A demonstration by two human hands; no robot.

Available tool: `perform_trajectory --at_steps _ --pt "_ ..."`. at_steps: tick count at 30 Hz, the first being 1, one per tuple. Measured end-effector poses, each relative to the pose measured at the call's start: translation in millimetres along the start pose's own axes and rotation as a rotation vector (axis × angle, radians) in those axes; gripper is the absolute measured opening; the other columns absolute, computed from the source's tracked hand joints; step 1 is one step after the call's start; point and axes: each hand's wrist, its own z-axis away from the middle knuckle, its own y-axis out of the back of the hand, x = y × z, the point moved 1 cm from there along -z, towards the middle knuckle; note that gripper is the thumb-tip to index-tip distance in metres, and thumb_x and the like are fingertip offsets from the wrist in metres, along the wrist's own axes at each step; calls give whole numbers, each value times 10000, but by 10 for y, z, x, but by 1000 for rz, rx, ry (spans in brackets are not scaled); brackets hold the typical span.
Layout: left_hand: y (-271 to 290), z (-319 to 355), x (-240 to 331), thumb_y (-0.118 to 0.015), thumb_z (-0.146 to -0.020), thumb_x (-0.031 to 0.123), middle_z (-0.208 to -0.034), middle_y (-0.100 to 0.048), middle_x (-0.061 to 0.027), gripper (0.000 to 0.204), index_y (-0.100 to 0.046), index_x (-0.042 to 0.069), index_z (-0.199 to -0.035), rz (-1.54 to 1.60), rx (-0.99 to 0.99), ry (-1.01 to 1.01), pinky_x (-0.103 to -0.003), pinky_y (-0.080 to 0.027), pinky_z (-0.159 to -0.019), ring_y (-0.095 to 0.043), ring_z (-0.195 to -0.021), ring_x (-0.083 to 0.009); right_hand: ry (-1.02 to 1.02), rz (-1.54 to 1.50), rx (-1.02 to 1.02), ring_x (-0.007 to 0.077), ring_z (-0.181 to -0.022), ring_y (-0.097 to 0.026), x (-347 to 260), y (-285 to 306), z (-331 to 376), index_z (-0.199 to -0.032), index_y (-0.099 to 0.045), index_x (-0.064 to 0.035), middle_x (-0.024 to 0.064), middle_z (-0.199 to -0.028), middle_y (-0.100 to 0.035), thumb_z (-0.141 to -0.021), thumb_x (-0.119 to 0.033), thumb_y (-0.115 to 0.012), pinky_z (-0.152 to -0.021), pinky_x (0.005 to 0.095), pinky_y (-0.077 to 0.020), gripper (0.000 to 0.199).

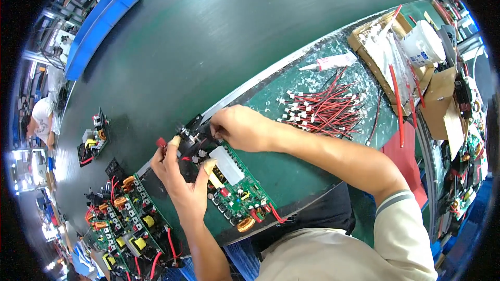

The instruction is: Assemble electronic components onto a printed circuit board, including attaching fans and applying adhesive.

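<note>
The green circuit board (256, 188) lies at three o'clock from the left hand (185, 182), whose thumb and fingers stand apart around its far-left corner, and at seven o'clock from the right hand (245, 127), fingers curled, grip hidden. Fitting work at its far end seems underway, probably calling for steadiness next. Farther, red-and-black wires (328, 109) lie near three o'clock.

a beige short-sleeved shirt (333, 257) with grey cuff trim (394, 200) is worn with yellowish finger covers (209, 166).
</note>
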Motion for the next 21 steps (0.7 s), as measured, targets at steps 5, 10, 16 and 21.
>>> perform_trajectory --at_steps 5,10,16,21 --pt "-30 26 22 -857 -711 140 -1312 -412 -209 753 -495 59 -1367 25 1 57 -453 -402 -1010 -427 -1229 -366 65 -27 30 375 -835 -652 98 -52 36 -857 -646 -1 183 -840 -648 -761 35 -618 -734 439 -513 107" --pt "-9 37 -52 -845 -724 100 -1380 -363 -140 763 -482 93 -1395 -27 -33 21 -416 -443 -1028 -421 -1289 -286 28 -21 -45 391 -850 -648 55 21 37 -866 -630 5 194 -852 -655 -784 14 -622 -743 448 -511 83" --pt "16 -13 -83 -879 -677 143 -1342 -419 -142 803 -504 113 -1387 -29 -21 -21 -396 -440 -964 -457 -1217 -278 15 -42 -3 414 -855 -654 -4 22 2 -890 -630 7 208 -857 -676 -823 -1 -615 -746 468 -513 69" --pt "8 -40 -53 -896 -629 147 -1289 -465 -160 831 -525 83 -1369 -33 17 -84 -398 -412 -982 -465 -1195 -303 36 -20 41 399 -837 -668 -1 36 9 -912 -639 11 204 -850 -684 -824 3 -627 -744 445 -526 89"
